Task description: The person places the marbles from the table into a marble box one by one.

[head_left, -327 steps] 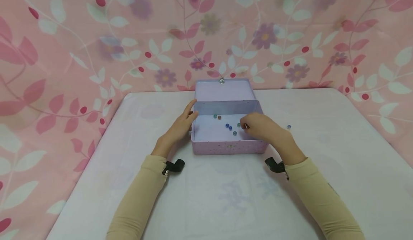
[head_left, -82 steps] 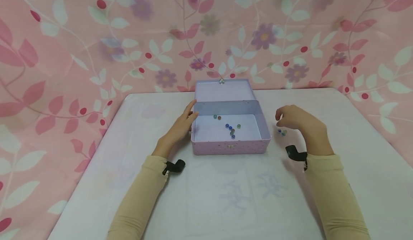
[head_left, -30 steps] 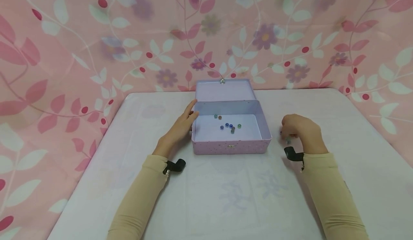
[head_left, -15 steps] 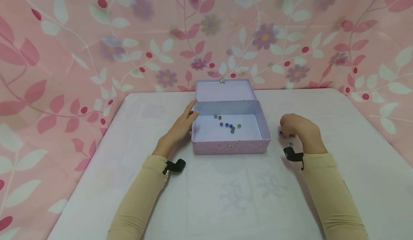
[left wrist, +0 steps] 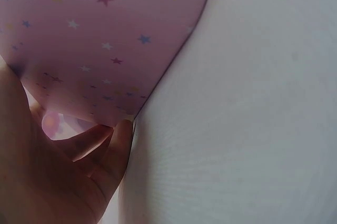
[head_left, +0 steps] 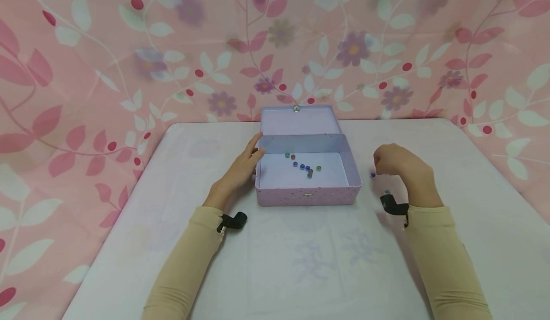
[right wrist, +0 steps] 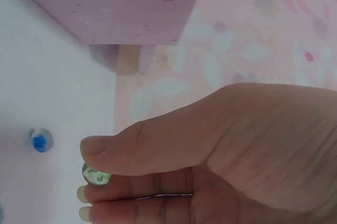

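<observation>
My right hand (head_left: 404,167), right of the lilac tin box (head_left: 307,197), pinches a clear marble with green inside (right wrist: 99,175) between thumb and finger, raised off the table. Below its fingers a blue marble (head_left: 373,175) lies on the cloth; another pale bluish marble (head_left: 387,192) lies nearer, partly hidden by the wrist camera. My left hand (head_left: 236,169) rests against the box's left side, fingers extended toward the back corner. In the left wrist view, fingertips (left wrist: 124,129) touch the star-patterned wall. Inside the box are several marbles, among them a green marble (head_left: 318,168) and a brown marble (head_left: 293,157).
The box's lid (head_left: 301,121) is folded back, its clasp at the top. A white cloth covers the table (head_left: 275,262). Behind it hangs a pink floral curtain (head_left: 172,62). Each wrist bears a small black camera (head_left: 234,220).
My right hand, over the box at first, moved out to the marbles on the right, took the green one and has just lifted slightly. One blue marble rolled backward inside the box. The left hand stays.
</observation>
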A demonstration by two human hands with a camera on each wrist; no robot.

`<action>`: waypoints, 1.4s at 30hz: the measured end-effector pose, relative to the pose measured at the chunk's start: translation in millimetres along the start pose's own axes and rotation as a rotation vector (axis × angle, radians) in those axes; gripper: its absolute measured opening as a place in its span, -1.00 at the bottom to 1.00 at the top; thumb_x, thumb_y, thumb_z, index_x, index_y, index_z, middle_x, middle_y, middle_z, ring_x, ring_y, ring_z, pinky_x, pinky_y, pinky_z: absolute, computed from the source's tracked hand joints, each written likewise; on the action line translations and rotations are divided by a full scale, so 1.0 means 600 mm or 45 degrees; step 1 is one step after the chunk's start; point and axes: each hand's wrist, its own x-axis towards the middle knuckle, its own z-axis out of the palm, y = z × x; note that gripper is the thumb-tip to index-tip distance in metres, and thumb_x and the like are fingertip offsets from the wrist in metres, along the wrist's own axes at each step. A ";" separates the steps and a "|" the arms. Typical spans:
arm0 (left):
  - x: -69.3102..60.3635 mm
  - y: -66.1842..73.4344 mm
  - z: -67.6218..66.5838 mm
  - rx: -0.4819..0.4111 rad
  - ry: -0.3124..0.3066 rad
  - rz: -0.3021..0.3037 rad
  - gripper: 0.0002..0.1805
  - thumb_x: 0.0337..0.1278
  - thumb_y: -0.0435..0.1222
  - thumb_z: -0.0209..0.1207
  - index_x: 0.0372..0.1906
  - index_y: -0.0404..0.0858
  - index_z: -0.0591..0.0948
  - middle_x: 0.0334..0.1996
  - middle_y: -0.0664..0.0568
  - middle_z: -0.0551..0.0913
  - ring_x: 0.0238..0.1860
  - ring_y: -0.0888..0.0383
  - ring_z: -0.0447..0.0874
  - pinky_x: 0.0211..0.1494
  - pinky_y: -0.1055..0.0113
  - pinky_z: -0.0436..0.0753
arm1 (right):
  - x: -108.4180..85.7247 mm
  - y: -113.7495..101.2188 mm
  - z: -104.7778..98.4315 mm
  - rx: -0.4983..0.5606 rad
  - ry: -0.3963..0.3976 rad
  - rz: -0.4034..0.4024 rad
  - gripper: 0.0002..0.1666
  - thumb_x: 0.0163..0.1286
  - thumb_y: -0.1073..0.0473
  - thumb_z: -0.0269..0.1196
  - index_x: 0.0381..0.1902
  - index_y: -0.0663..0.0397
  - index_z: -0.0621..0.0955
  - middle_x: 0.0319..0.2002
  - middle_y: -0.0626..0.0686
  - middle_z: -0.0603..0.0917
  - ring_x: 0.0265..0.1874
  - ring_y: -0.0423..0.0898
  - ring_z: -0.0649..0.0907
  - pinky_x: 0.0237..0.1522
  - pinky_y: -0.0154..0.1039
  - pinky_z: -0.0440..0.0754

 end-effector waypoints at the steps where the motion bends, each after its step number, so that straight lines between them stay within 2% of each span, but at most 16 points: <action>1: 0.000 0.001 0.000 0.001 -0.002 0.000 -0.36 0.48 0.21 -0.23 0.54 0.44 -0.10 0.55 -0.13 0.14 0.47 -0.11 0.27 0.23 -0.11 0.55 | -0.002 -0.002 -0.003 -0.002 0.019 -0.012 -0.92 0.15 0.31 0.18 -0.42 0.14 0.63 -0.42 0.09 0.54 -0.38 0.02 0.48 -0.39 -0.15 0.44; 4: -0.001 0.002 0.000 0.009 0.004 0.001 -0.36 0.48 0.20 -0.23 0.55 0.42 -0.10 0.55 -0.13 0.15 0.47 -0.10 0.27 0.22 -0.10 0.56 | -0.010 -0.006 -0.012 -0.004 0.083 -0.042 -0.94 0.12 0.31 0.18 -0.45 0.13 0.61 -0.45 0.07 0.53 -0.40 0.00 0.48 -0.42 -0.18 0.41; 8: -0.001 0.002 0.001 0.016 0.007 -0.001 -0.36 0.48 0.20 -0.23 0.55 0.42 -0.11 0.55 -0.12 0.14 0.47 -0.10 0.27 0.21 -0.09 0.55 | -0.021 -0.015 -0.024 0.021 0.155 -0.047 -0.90 0.15 0.30 0.16 -0.39 0.13 0.62 -0.41 0.09 0.58 -0.38 0.01 0.50 -0.41 -0.16 0.43; 14: 0.001 0.000 0.000 0.016 0.007 -0.007 -0.33 0.43 0.28 -0.23 0.55 0.43 -0.11 0.54 -0.13 0.16 0.45 -0.11 0.30 0.21 -0.09 0.56 | -0.035 -0.035 -0.036 0.059 0.300 -0.107 -0.85 0.27 0.27 0.18 -0.23 0.18 0.63 -0.23 0.18 0.68 -0.25 0.08 0.59 -0.20 0.03 0.56; 20: 0.003 -0.001 0.000 0.011 0.012 -0.016 -0.35 0.45 0.25 -0.23 0.54 0.46 -0.11 0.54 -0.13 0.17 0.43 -0.11 0.33 0.22 -0.10 0.56 | -0.035 -0.062 -0.039 0.087 0.464 -0.218 -0.88 0.34 0.26 0.20 -0.24 0.17 0.64 -0.29 0.16 0.68 -0.27 0.07 0.59 -0.14 0.06 0.56; 23: 0.003 -0.001 0.001 0.008 0.017 -0.020 -0.36 0.47 0.22 -0.22 0.53 0.46 -0.10 0.54 -0.12 0.16 0.45 -0.12 0.31 0.23 -0.11 0.55 | -0.028 -0.077 -0.033 0.105 0.502 -0.283 -0.89 0.35 0.27 0.21 -0.22 0.17 0.66 -0.31 0.14 0.68 -0.28 0.06 0.58 -0.12 0.05 0.56; 29: 0.003 -0.002 0.001 0.008 0.011 -0.024 -0.36 0.46 0.22 -0.22 0.53 0.47 -0.11 0.53 -0.15 0.17 0.41 -0.13 0.36 0.21 -0.10 0.57 | -0.010 -0.105 -0.010 0.104 0.464 -0.365 -0.89 0.34 0.30 0.23 -0.20 0.19 0.66 -0.31 0.12 0.65 -0.28 0.04 0.56 -0.14 -0.02 0.58; 36: 0.002 -0.002 0.001 0.008 0.007 -0.020 -0.33 0.42 0.29 -0.23 0.54 0.46 -0.11 0.54 -0.13 0.16 0.42 -0.12 0.34 0.22 -0.10 0.56 | 0.012 -0.123 0.019 0.078 0.350 -0.403 -0.87 0.34 0.32 0.23 -0.19 0.22 0.68 -0.33 0.09 0.66 -0.31 0.00 0.56 -0.18 -0.06 0.57; 42: 0.001 0.000 0.001 0.015 0.015 -0.026 -0.35 0.45 0.25 -0.23 0.53 0.47 -0.11 0.53 -0.14 0.18 0.39 -0.12 0.37 0.20 -0.09 0.56 | 0.029 -0.139 0.040 0.036 0.275 -0.409 -0.89 0.32 0.33 0.25 -0.22 0.20 0.68 -0.34 0.06 0.68 -0.33 -0.02 0.57 -0.19 -0.09 0.58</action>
